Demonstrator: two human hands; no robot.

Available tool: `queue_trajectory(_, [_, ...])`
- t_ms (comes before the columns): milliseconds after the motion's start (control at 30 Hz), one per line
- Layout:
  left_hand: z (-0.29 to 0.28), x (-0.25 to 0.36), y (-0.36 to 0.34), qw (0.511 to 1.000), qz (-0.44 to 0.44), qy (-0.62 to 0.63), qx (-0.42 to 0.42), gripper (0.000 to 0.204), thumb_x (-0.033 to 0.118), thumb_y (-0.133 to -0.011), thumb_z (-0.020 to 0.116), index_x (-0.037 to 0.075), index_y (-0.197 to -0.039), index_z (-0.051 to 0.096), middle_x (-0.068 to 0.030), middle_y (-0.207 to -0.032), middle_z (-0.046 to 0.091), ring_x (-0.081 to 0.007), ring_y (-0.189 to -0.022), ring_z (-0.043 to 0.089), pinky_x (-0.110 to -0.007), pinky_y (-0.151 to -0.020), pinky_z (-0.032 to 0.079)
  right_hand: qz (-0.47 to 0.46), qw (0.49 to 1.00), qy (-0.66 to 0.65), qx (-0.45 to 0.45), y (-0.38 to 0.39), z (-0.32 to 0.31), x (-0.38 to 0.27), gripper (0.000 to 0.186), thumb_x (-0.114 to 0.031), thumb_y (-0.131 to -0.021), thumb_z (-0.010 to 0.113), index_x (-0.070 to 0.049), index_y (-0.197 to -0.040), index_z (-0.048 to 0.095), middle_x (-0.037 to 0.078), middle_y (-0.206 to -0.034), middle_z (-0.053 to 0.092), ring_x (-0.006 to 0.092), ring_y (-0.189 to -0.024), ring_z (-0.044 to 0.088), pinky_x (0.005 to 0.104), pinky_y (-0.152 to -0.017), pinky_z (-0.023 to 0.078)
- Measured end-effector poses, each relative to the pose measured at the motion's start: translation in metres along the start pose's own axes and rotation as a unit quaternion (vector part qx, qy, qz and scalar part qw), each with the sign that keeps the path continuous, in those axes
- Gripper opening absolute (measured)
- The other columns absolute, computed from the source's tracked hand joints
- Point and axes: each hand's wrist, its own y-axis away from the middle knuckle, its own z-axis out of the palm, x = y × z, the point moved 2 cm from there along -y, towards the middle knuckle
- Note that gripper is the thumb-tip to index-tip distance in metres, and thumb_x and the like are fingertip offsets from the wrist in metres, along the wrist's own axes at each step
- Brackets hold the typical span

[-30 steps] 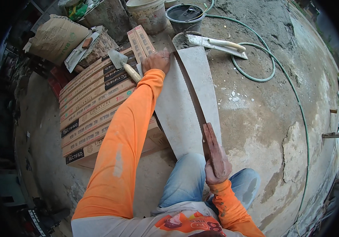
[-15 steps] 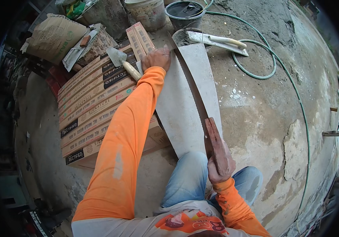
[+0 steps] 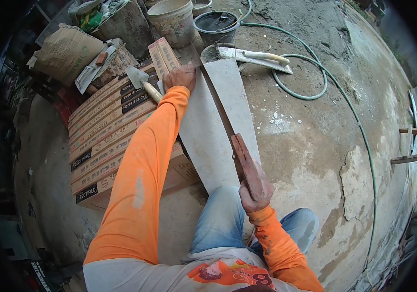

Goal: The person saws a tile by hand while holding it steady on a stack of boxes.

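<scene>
A long grey board lies sloping from the stacked cartons toward my knees, with a long slit along it. My left hand grips the board near its far left edge, fingers curled down, beside a trowel with a pale handle lying on the cartons. My right hand is closed round the reddish wooden handle of a handsaw at the board's near end, by my right knee. The saw's blade runs up the slit, partly hidden in it.
Buckets stand behind, beside a white float resting by a dark pan. A green hose loops over the rough concrete floor on the right, with white fragments. A paper sack sits at the upper left.
The saw and my right hand have moved forward along the slit, away from my body. My left hand stays on the board. The whole view has shifted slightly.
</scene>
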Motion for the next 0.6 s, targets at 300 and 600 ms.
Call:
queue_trajectory(300, [0.006, -0.005, -0.003, 1.000, 0.006, 0.015, 0.016, 0.054, 0.044, -0.100, 0.034, 0.009, -0.086, 0.074, -0.0181, -0.090, 0.071, -0.0365, -0.089, 0.067, -0.050, -0.084, 0.045, 0.001, 0.999, -0.028, -0.017, 0.001, -0.004, -0.008, 0.066, 0.007, -0.068, 0.046, -0.001, -0.132, 0.057, 0.021, -0.131, 0.059, 0.0355, -0.110, 0.064, 0.0328, -0.091, 0.050])
queue_trajectory(600, [0.020, 0.013, -0.004, 0.999, 0.018, 0.034, -0.007, 0.055, 0.043, -0.100, 0.033, 0.008, -0.088, 0.074, -0.0165, -0.092, 0.072, -0.0349, -0.092, 0.066, -0.048, -0.090, 0.040, -0.080, 0.994, -0.009, 0.069, -0.086, 0.046, 0.040, 0.060, -0.003, -0.070, 0.061, 0.001, -0.130, 0.057, 0.023, -0.124, 0.062, 0.0356, -0.093, 0.069, 0.0330, -0.078, 0.054])
